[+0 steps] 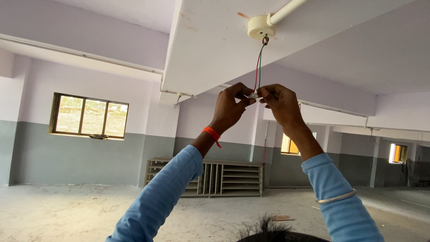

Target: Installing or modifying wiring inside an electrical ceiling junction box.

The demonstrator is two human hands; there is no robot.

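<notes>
A round cream ceiling box [259,26] sits on the underside of a white beam, joined to a white conduit pipe [286,10]. A red and a green wire [259,62] hang from it. Both my arms are raised in light blue sleeves. My left hand [230,107] and my right hand [280,104] meet at the wires' lower ends, pinching a small white piece [253,95] between their fingertips. An orange band circles my left wrist and a pale bangle lies over my right sleeve.
The room is large, with a dusty concrete floor [67,210]. A low slatted rack [224,177] stands against the grey and lilac wall. A window [89,115] is at the left, smaller ones at the right. More wires [178,101] dangle from the beam's far end.
</notes>
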